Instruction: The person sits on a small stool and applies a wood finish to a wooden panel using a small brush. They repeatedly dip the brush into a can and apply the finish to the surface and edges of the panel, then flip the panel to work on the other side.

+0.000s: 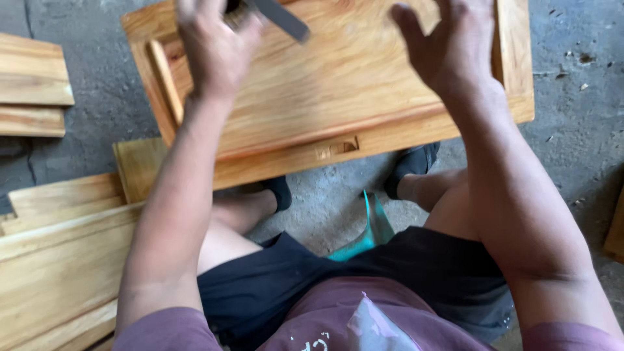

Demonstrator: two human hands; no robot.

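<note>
L hand [218, 49] grips flat metal blade [281, 17] over grainy wood panel [338, 84].

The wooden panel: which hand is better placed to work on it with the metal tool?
Probably the left hand: it already grips the grey metal tool above the wooden panel. The right hand hovers open and empty.

panel [338, 84] at 12 o'clock on floor [572, 130], above feet | planks [58, 260] at 8 o'clock, beside left leg | boards [32, 84] at 10 o'clock | left hand [214, 45] and right hand [455, 45] over panel | tool [279, 16] in left hand
</note>
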